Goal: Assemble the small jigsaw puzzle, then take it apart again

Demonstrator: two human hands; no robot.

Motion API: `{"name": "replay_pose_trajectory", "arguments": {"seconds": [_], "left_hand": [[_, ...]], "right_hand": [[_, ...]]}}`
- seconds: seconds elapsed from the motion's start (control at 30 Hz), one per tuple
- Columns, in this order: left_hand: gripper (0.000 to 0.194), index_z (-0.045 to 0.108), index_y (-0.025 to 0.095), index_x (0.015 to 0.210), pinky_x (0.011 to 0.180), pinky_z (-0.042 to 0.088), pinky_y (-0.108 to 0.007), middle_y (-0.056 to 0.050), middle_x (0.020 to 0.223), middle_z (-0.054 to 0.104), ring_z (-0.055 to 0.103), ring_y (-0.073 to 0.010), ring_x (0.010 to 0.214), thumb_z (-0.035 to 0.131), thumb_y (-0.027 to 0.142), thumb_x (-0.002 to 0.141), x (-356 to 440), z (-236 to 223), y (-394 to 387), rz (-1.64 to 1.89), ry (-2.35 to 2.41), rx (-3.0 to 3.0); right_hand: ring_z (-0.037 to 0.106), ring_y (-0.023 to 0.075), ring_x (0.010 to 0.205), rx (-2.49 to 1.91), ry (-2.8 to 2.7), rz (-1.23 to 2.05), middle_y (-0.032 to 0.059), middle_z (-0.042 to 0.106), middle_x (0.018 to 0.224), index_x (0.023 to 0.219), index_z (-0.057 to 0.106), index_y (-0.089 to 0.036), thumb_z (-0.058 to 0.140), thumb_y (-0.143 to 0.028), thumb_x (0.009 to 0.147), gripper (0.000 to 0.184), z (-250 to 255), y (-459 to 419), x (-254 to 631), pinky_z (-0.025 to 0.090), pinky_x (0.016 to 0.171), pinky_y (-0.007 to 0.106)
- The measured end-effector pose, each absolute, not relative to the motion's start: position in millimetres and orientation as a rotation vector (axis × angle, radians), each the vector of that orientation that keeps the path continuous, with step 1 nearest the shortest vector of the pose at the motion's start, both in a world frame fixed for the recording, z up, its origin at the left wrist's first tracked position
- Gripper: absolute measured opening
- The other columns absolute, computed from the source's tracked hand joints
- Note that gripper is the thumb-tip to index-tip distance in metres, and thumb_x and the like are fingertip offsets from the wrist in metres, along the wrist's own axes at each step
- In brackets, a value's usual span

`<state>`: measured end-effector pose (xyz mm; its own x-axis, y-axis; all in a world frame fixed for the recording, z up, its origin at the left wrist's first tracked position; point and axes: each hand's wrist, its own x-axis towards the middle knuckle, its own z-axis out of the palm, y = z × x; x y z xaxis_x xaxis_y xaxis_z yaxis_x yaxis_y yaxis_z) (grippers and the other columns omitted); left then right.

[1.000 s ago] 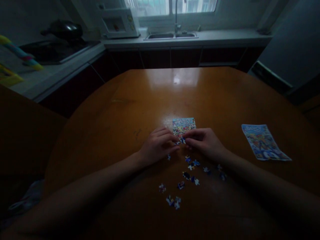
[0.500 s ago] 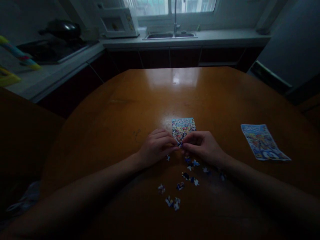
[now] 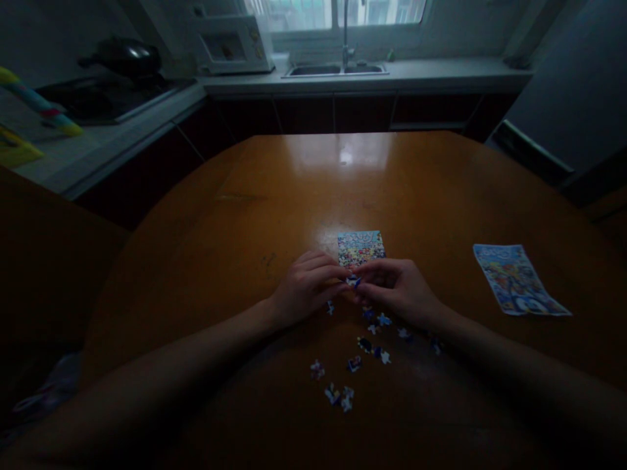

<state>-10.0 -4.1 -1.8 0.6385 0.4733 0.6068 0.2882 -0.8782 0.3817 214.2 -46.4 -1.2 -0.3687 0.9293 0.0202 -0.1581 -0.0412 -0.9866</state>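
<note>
Between my two hands is a small blue and white jigsaw piece (image 3: 353, 281), pinched by fingertips from both sides. My left hand (image 3: 309, 287) is closed on its left edge, and my right hand (image 3: 396, 287) grips it from the right. Just beyond the fingers lies the partly assembled puzzle (image 3: 361, 248), a colourful rectangle whose near edge is hidden by my hands. Several loose jigsaw pieces (image 3: 364, 344) are scattered on the near side, some partly under my right wrist. One loose piece (image 3: 330, 307) lies close below my left fingers.
A creased printed picture sheet (image 3: 520, 279) lies at the right of the wooden table (image 3: 235, 228). Past the table's far edge stand a counter with a sink (image 3: 337, 69), a white microwave (image 3: 230, 44) and, to the left, a stove with a dark wok (image 3: 126, 56).
The jigsaw piece between my fingertips has tilted, and more of its face shows. My right fingers have shifted slightly; the loose pieces lie as before.
</note>
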Motion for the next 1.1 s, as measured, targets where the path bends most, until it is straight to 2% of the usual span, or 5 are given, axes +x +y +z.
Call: {"name": "replay_pose_trajectory", "arguments": {"seconds": [0.3, 0.53, 0.67, 0.83, 1.1], "left_hand": [[0.014, 0.070, 0.018, 0.107, 0.074, 0.049, -0.030, -0.005, 0.090, 0.073, 0.065, -0.0154, 0.082, 0.068, 0.027, 0.096, -11.1, -3.3, -3.9, 1.050, 0.604, 2.635], [0.020, 0.068, 0.018, 0.087, 0.070, 0.046, -0.028, -0.002, 0.080, 0.070, 0.062, -0.0139, 0.075, 0.072, 0.036, 0.092, -9.6, 3.5, -6.5, 1.054, 0.580, 2.676], [0.014, 0.068, 0.017, 0.100, 0.074, 0.050, -0.029, -0.005, 0.087, 0.072, 0.065, -0.0155, 0.080, 0.070, 0.030, 0.094, -9.7, 2.0, -7.0, 1.058, 0.570, 2.612], [0.028, 0.066, 0.019, 0.122, 0.077, 0.053, -0.031, -0.007, 0.096, 0.075, 0.068, -0.0169, 0.086, 0.067, 0.029, 0.096, -11.1, -3.5, -5.2, 1.013, 0.511, 2.618], [0.023, 0.069, 0.018, 0.099, 0.075, 0.050, -0.030, -0.005, 0.088, 0.074, 0.066, -0.0169, 0.083, 0.077, 0.037, 0.088, -11.7, -3.0, -5.6, 0.982, 0.596, 2.554]], "right_hand": [[0.072, 0.0147, 0.074, -0.920, -1.449, 1.429, 0.0051, 0.078, 0.089, 0.104, 0.075, -0.018, 0.077, -0.024, 0.082, 0.022, -3.5, -46.6, 217.6, 0.060, 0.068, 0.028], [0.069, 0.0148, 0.078, -1.013, -1.564, 1.208, 0.0041, 0.075, 0.087, 0.091, 0.074, -0.017, 0.072, -0.021, 0.083, 0.010, 0.7, -47.8, 216.0, 0.057, 0.072, 0.029], [0.066, 0.0133, 0.075, -1.010, -1.568, 1.239, 0.0030, 0.073, 0.084, 0.094, 0.073, -0.016, 0.070, -0.022, 0.085, 0.011, -0.1, -46.6, 216.7, 0.054, 0.069, 0.027], [0.062, 0.0116, 0.070, -0.963, -1.487, 1.337, 0.0007, 0.068, 0.080, 0.089, 0.065, -0.018, 0.074, -0.025, 0.083, 0.012, -2.7, -46.2, 214.9, 0.052, 0.063, 0.024], [0.064, 0.0142, 0.077, -0.916, -1.793, 0.993, 0.0029, 0.068, 0.084, 0.089, 0.067, -0.018, 0.072, -0.021, 0.087, 0.007, -2.0, -47.7, 218.5, 0.054, 0.069, 0.028]]}}
